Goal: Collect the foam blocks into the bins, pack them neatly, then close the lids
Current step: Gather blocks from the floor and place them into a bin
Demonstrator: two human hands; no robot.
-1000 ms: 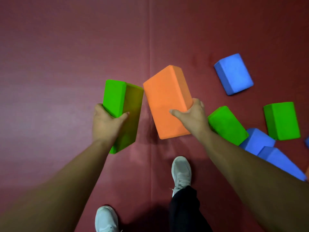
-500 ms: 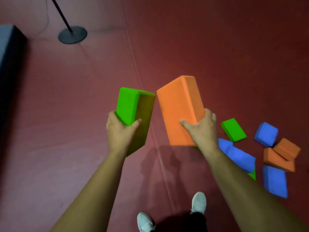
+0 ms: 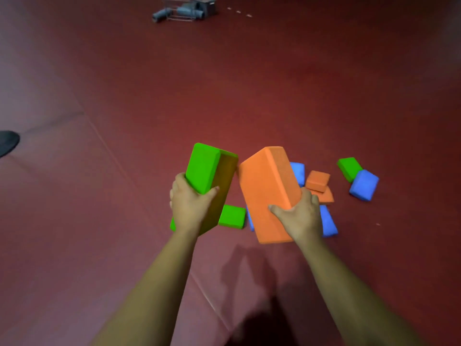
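Note:
My left hand [image 3: 190,204] grips a green foam block [image 3: 208,171] held up in the air, thumb on its near face. My right hand [image 3: 299,216] grips an orange foam block [image 3: 268,191] beside it; the two blocks almost touch at their top corners. Below them on the red floor mat [image 3: 99,221] lie several loose blocks: a green one [image 3: 232,217], two stacked orange ones [image 3: 318,181], blue ones [image 3: 298,172] [image 3: 328,222], and farther right a green block [image 3: 349,168] against a blue block [image 3: 364,184]. No bin is in view.
A wire cart with grey items [image 3: 185,8] stands far off at the top of the mat. A dark round stand base [image 3: 7,142] sits at the left edge. A mat seam [image 3: 112,156] runs diagonally toward my feet.
The view has swung up and away, showing more floor ahead; the loose blocks now sit behind the two held blocks. Both hands keep their grips. My feet have dropped out of view.

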